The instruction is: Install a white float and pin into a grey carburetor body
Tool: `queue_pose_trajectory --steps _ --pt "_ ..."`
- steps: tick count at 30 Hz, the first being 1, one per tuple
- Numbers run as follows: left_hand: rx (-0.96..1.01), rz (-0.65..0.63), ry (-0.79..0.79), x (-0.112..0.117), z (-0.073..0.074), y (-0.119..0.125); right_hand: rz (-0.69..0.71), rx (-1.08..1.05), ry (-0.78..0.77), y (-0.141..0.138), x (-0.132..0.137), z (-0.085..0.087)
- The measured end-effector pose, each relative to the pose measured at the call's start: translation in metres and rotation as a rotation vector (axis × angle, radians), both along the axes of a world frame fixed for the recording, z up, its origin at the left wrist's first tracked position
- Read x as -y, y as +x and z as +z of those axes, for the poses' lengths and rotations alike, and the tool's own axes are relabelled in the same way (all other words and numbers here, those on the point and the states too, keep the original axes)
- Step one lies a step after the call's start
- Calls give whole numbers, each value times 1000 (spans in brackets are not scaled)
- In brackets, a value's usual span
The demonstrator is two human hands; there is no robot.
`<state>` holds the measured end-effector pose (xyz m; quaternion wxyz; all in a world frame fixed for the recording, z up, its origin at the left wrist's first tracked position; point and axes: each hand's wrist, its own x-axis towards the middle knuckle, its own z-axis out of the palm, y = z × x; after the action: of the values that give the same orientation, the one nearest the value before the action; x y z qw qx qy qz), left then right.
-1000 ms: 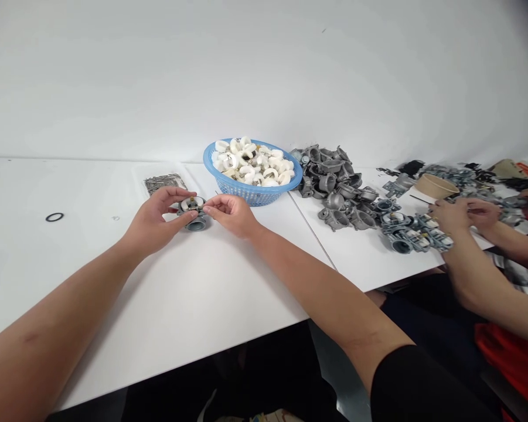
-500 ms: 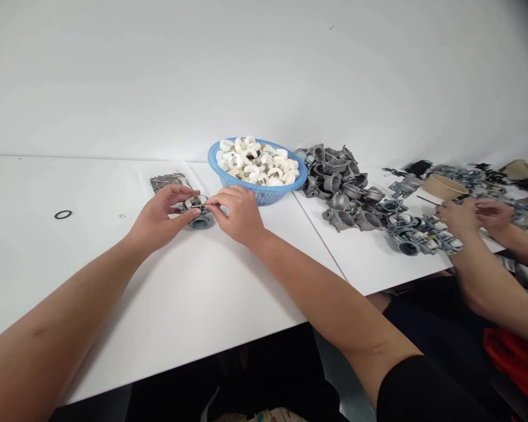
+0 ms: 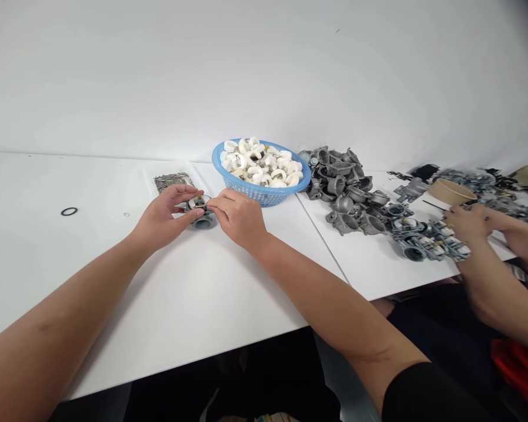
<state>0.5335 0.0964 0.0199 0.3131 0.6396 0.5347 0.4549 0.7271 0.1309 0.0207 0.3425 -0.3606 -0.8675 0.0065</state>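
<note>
On the white table (image 3: 176,328), a small grey metal carburetor (image 3: 201,222) stands with its round bore facing me and a white float in its top. My left hand (image 3: 164,217) grips it from the left, thumb in front and fingers behind. At its right side my right hand (image 3: 239,220) is closed in a pinch, fingertips against the carburetor's top edge. Whatever lies between those fingertips is too small to make out. Just behind my left hand is a clear tray of thin metal pins (image 3: 172,180).
A blue basket (image 3: 264,193) of white floats stands behind my right hand. Grey metal bowls (image 3: 343,187) are heaped to its right, with more carburetors (image 3: 422,240) beside a co-worker's hands (image 3: 470,223). A black rubber ring (image 3: 69,211) lies at left.
The whole view has shifted slightly, so things sit a little further right. Both my hands keep their hold at the carburetor. The co-worker's hands have moved a little.
</note>
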Motion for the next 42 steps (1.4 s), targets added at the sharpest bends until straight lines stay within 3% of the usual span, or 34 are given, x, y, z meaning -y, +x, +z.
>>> queue_pose_trajectory --steps 8,15,20,29,36,42 --pt "-15 30 -7 2 4 2 21 76 116 -1 -4 0" --pt "25 99 -154 4 11 0 16 143 164 -5 -3 4" --pt "98 123 -176 0 8 -5 20 85 68 -5 0 7" --pt "44 108 -132 3 14 -2 238 -300 -295 7 -7 -4" --pt "101 95 -112 -2 3 -6 234 -301 -194 2 -8 -8" --pt "97 100 -123 0 8 -2 178 -249 -195 0 -6 -8"
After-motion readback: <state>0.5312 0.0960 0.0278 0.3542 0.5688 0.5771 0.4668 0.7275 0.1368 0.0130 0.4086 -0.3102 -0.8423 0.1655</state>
